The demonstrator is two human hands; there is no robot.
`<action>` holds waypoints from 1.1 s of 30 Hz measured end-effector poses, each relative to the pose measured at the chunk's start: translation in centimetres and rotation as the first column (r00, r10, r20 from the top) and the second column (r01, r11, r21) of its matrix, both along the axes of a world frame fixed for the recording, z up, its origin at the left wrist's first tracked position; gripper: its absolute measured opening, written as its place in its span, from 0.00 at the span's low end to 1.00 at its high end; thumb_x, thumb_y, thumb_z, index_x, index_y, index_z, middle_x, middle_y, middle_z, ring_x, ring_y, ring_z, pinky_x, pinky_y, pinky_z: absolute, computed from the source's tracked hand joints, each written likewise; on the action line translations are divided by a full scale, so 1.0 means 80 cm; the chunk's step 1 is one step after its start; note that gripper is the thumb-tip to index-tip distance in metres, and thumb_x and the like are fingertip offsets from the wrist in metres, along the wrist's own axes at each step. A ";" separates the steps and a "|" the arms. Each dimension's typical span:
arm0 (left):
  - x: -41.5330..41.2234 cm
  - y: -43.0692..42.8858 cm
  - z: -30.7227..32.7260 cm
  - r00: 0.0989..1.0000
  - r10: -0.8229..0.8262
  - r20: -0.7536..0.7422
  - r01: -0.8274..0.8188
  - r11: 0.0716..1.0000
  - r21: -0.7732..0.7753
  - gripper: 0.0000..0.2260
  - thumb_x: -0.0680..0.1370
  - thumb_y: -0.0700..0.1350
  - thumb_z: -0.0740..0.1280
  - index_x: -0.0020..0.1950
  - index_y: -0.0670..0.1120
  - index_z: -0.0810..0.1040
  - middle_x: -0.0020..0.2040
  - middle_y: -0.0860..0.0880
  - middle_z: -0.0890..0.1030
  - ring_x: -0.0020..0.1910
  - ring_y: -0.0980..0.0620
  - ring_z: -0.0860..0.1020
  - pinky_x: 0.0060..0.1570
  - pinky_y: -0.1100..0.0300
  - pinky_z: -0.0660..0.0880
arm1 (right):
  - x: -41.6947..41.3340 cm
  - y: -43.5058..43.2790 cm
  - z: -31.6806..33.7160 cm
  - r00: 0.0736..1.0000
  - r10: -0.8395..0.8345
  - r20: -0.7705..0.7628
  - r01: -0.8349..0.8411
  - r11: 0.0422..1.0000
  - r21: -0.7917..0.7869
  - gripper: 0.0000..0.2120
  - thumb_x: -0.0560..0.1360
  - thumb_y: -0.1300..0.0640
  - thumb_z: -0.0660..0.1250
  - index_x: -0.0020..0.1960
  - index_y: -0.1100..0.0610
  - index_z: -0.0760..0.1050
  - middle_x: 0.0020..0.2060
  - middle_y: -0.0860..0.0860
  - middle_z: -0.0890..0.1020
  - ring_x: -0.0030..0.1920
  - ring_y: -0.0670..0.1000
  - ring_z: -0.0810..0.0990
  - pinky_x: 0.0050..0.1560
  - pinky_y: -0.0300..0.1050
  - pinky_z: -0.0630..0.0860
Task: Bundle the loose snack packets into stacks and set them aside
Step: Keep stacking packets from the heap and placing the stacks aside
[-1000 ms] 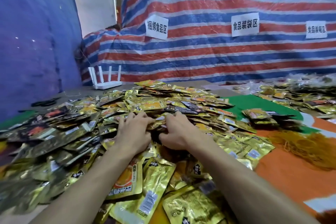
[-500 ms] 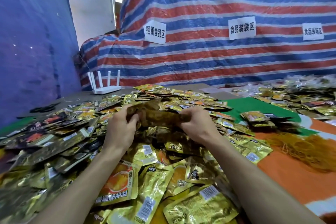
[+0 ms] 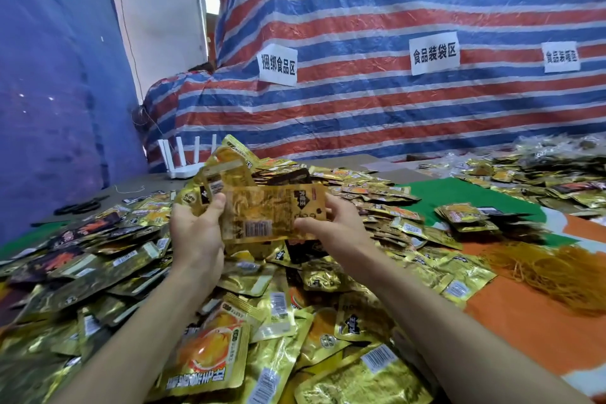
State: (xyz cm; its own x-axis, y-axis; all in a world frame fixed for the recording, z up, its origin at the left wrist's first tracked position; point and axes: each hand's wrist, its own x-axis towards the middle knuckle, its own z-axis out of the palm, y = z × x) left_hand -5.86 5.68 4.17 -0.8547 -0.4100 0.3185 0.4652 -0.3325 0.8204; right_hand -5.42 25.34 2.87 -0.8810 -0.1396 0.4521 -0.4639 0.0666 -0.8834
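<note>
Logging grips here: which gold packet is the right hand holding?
The gold foil snack packet with its barcode toward the camera, raised above the loose pile; the right hand pinches its right edge.

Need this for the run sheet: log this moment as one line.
left hand: grips held packets | right hand: pinches held packets | loose pile: beneath | rubber bands: untouched

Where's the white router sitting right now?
Head view, far left of the table: the white router stands at the foot of the striped tarp, just behind the packets held up in the left hand.
</note>
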 end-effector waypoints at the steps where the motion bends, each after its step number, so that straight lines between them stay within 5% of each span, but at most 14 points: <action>1: 0.002 0.001 0.001 1.000 -0.009 0.007 0.008 1.000 0.016 0.12 0.81 0.34 0.65 0.49 0.47 0.64 0.46 0.45 0.80 0.37 0.58 0.84 0.33 0.60 0.81 | -0.001 -0.001 0.001 1.000 0.017 0.008 -0.017 0.999 -0.034 0.11 0.75 0.62 0.73 0.52 0.48 0.79 0.44 0.47 0.86 0.48 0.47 0.85 0.45 0.37 0.78; 6: 0.010 0.009 -0.001 0.975 -0.220 0.000 0.220 0.973 0.064 0.11 0.82 0.35 0.63 0.55 0.47 0.63 0.58 0.36 0.81 0.54 0.42 0.84 0.48 0.34 0.80 | -0.005 -0.002 0.002 0.996 0.060 0.060 -0.045 0.973 -0.224 0.08 0.75 0.60 0.75 0.52 0.55 0.79 0.45 0.54 0.87 0.51 0.59 0.86 0.56 0.61 0.82; 9: 0.011 0.015 -0.005 0.940 -0.340 0.007 0.339 0.940 0.045 0.10 0.83 0.37 0.61 0.60 0.44 0.63 0.50 0.40 0.83 0.44 0.48 0.86 0.36 0.48 0.83 | -0.006 0.001 -0.002 0.997 0.014 0.073 0.004 0.970 -0.244 0.06 0.77 0.61 0.73 0.53 0.55 0.80 0.45 0.53 0.87 0.49 0.58 0.87 0.57 0.64 0.81; 11: 0.011 0.017 -0.012 0.938 -0.341 0.065 0.343 0.939 -0.029 0.07 0.84 0.42 0.61 0.60 0.44 0.67 0.47 0.42 0.84 0.44 0.47 0.86 0.36 0.47 0.82 | -0.006 0.002 -0.004 0.998 -0.016 0.059 0.029 0.973 -0.229 0.07 0.77 0.61 0.73 0.54 0.55 0.79 0.46 0.53 0.87 0.49 0.56 0.87 0.56 0.63 0.81; 14: 0.014 0.019 -0.016 0.921 -0.363 0.140 0.383 0.910 -0.161 0.14 0.84 0.50 0.58 0.52 0.48 0.81 0.47 0.42 0.85 0.46 0.43 0.85 0.40 0.40 0.82 | -0.006 0.000 -0.005 0.999 -0.030 0.030 0.036 0.967 -0.252 0.08 0.77 0.61 0.72 0.56 0.55 0.78 0.47 0.53 0.87 0.48 0.55 0.87 0.51 0.57 0.84; 17: 0.021 0.017 -0.010 0.888 -0.445 0.113 0.459 0.853 -0.248 0.11 0.76 0.50 0.65 0.39 0.56 0.87 0.38 0.51 0.86 0.37 0.53 0.85 0.33 0.54 0.82 | -0.006 -0.002 -0.005 0.996 -0.083 -0.023 0.073 0.955 -0.286 0.09 0.76 0.60 0.74 0.55 0.53 0.79 0.47 0.53 0.87 0.48 0.54 0.87 0.49 0.54 0.84; 18: 0.023 0.017 -0.008 0.886 -0.445 0.131 0.463 0.839 -0.286 0.05 0.71 0.51 0.70 0.40 0.55 0.87 0.39 0.50 0.86 0.39 0.51 0.85 0.35 0.54 0.82 | -0.006 -0.002 -0.005 0.992 -0.116 -0.043 0.099 0.952 -0.288 0.10 0.74 0.59 0.76 0.54 0.52 0.80 0.46 0.52 0.87 0.47 0.53 0.87 0.49 0.52 0.84; 20: 0.022 0.017 -0.008 0.886 -0.418 0.199 0.463 0.810 -0.361 0.12 0.66 0.48 0.78 0.46 0.46 0.84 0.41 0.45 0.86 0.39 0.47 0.84 0.37 0.53 0.82 | -0.008 -0.002 -0.005 0.984 -0.164 -0.071 0.137 0.947 -0.292 0.11 0.72 0.55 0.78 0.52 0.52 0.80 0.44 0.49 0.87 0.45 0.50 0.87 0.44 0.45 0.83; 23: 0.023 0.020 -0.004 0.891 -0.383 0.245 0.454 0.767 -0.453 0.15 0.67 0.45 0.76 0.51 0.40 0.81 0.41 0.43 0.85 0.36 0.47 0.83 0.36 0.55 0.80 | -0.010 -0.003 -0.008 0.978 -0.198 -0.061 0.170 0.935 -0.311 0.13 0.71 0.53 0.79 0.51 0.54 0.80 0.43 0.49 0.87 0.43 0.49 0.86 0.40 0.41 0.82; 25: 0.025 0.018 0.000 0.888 -0.363 0.281 0.459 0.742 -0.489 0.17 0.67 0.43 0.76 0.52 0.39 0.81 0.40 0.42 0.85 0.37 0.45 0.83 0.40 0.52 0.80 | -0.010 -0.005 -0.008 0.984 -0.176 -0.014 0.163 0.936 -0.311 0.15 0.72 0.51 0.78 0.54 0.54 0.79 0.44 0.49 0.87 0.45 0.49 0.86 0.42 0.43 0.83; 28: 0.024 0.012 0.001 0.865 -0.384 0.323 0.494 0.766 -0.411 0.26 0.62 0.37 0.76 0.58 0.37 0.75 0.41 0.43 0.86 0.37 0.44 0.85 0.31 0.52 0.81 | -0.012 -0.013 -0.007 0.993 -0.056 0.107 0.090 0.930 -0.356 0.15 0.74 0.49 0.74 0.55 0.57 0.76 0.47 0.54 0.85 0.50 0.54 0.85 0.51 0.55 0.84; 30: 0.025 0.012 0.001 0.863 -0.391 0.319 0.485 0.820 -0.306 0.29 0.60 0.32 0.74 0.59 0.41 0.71 0.41 0.43 0.87 0.36 0.44 0.85 0.27 0.53 0.80 | -0.011 -0.017 -0.005 0.989 0.001 0.151 0.060 0.916 -0.398 0.14 0.69 0.54 0.67 0.53 0.59 0.75 0.51 0.60 0.82 0.57 0.62 0.80 0.64 0.67 0.75; 33: 0.023 0.008 0.003 0.872 -0.365 0.326 0.462 0.834 -0.303 0.29 0.59 0.27 0.74 0.55 0.47 0.72 0.41 0.42 0.86 0.34 0.43 0.85 0.26 0.52 0.80 | -0.012 -0.019 -0.009 0.991 0.033 0.127 0.017 0.929 -0.369 0.10 0.75 0.63 0.65 0.56 0.60 0.75 0.53 0.64 0.81 0.59 0.68 0.79 0.63 0.71 0.74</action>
State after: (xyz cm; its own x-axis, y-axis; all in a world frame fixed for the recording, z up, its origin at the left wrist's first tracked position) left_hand -4.02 6.32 4.39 -0.9861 0.1018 0.1313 0.1204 -0.1066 0.9870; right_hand -6.36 23.86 2.13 -0.9347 0.0078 0.3555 -0.3434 -0.2784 -0.8970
